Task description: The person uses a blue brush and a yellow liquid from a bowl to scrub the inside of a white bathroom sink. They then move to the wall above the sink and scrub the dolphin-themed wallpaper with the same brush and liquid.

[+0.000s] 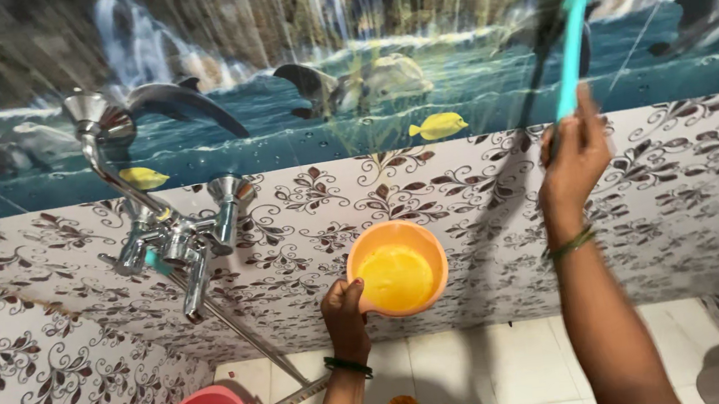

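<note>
Overhead, right hand (pixel 579 150) clenched on teal brush handle (pixel 577 40) against ocean-scene wall tiles (pixel 281 113); left hand (pixel 346 313) gripping orange mug (pixel 397 269).

light: bright, even, from above
glare: highlights on the chrome tap (pixel 171 233)
shadow: soft dark streak on the tiled wall (pixel 486 242)
blur: raised right hand (pixel 573 159) and teal brush handle (pixel 576 32) smeared
edges: wide-angle bending

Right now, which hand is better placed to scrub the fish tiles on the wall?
The right hand: it already holds the teal brush up against the fish tiles. The left hand holds the orange mug lower down.
</note>
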